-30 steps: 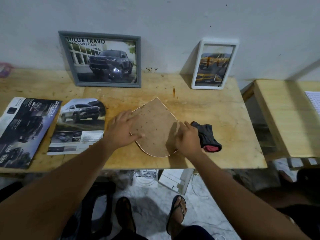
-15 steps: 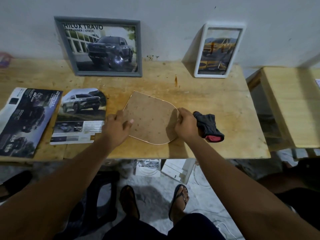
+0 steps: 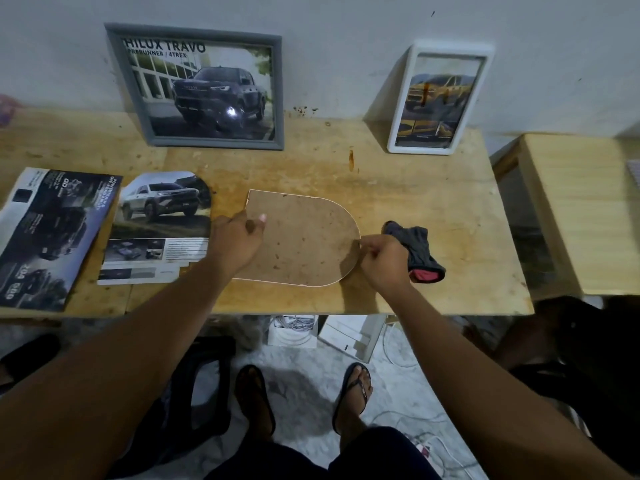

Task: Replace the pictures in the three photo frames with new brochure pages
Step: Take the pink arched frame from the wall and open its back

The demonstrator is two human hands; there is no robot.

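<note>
1. Fingers of left hand (image 3: 232, 244) curled at the straight left edge of the arch-shaped board (image 3: 304, 237), thumb tip on its top face; fingers of right hand (image 3: 382, 261) curled, pinching the rounded right edge.
2. Wooden table (image 3: 433, 202) fills mid-frame; second table (image 3: 571, 220) at right edge.
3. Dark brochure (image 3: 52, 237) flat at left of frame.
4. Grey frame (image 3: 204, 88), upper left of centre, leans on wall; dark pickup picture inside.
5. Arch-shaped board lies flat at centre, brown face up, thin pale rim.
6. Arch-cut brochure page (image 3: 162, 220), silver vehicle, flat between brochure and board.
7. White frame (image 3: 438, 98), upper right, leans on wall; yellow vehicle picture.
8. Dark cloth (image 3: 419, 251), bunched, just right of right hand.
</note>
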